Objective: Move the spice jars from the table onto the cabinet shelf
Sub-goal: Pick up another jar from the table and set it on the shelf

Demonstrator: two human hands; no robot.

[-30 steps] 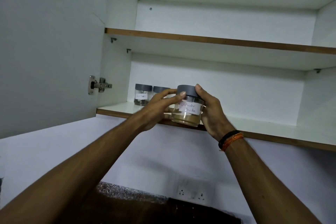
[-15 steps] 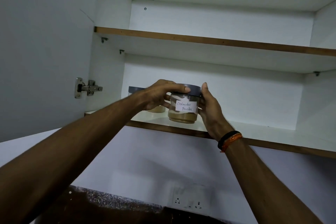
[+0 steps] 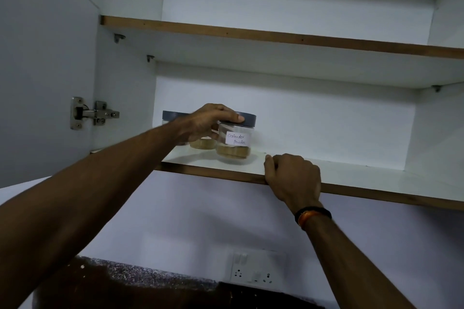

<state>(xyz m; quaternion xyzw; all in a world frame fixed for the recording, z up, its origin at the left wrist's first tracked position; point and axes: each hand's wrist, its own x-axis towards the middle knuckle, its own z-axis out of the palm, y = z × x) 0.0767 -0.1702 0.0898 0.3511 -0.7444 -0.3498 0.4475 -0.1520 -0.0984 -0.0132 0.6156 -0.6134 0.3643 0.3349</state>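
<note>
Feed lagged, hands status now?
Left hand: gripping the coriander powder jar by its lid.
Right hand: holding the shelf edge, no jar.

The left hand (image 3: 209, 121) is raised at the end of an outstretched forearm, its fingers curled round something; the right hand (image 3: 293, 177) is held lower, fingers bent, wrist banded.
</note>
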